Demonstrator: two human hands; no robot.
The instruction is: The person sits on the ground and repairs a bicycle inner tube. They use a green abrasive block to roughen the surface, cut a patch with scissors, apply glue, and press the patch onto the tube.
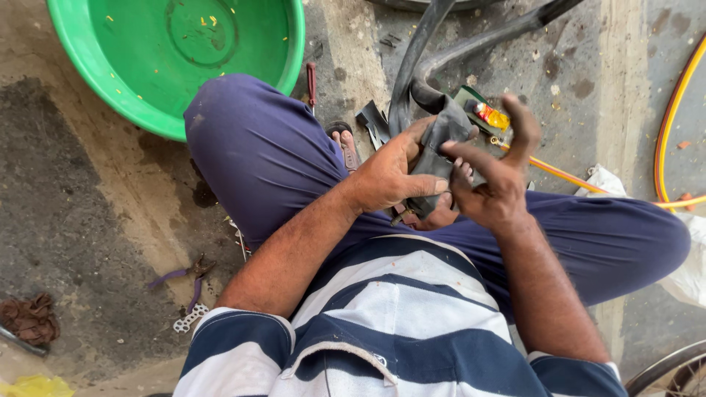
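Note:
A black rubber inner tube (423,55) runs down from the top of the view and folds over between my knees. My left hand (393,173) is closed around the folded part of the tube, thumb pressing its underside. My right hand (496,173) is beside it, fingers spread, index finger touching the fold's surface. Just beyond my right hand, a small red and yellow tube (491,115) rests on a dark green packet (465,95). I squat in dark blue trousers and a striped shirt.
A big green plastic basin (132,81) holding water stands at the upper left. A red-handled tool (312,81) and rubber scraps (373,121) lie on the concrete. Purple-handled scissors (187,283) and a brown rag (29,317) lie left. A yellow hose (665,125) curves right; a wheel rim (673,371) shows bottom right.

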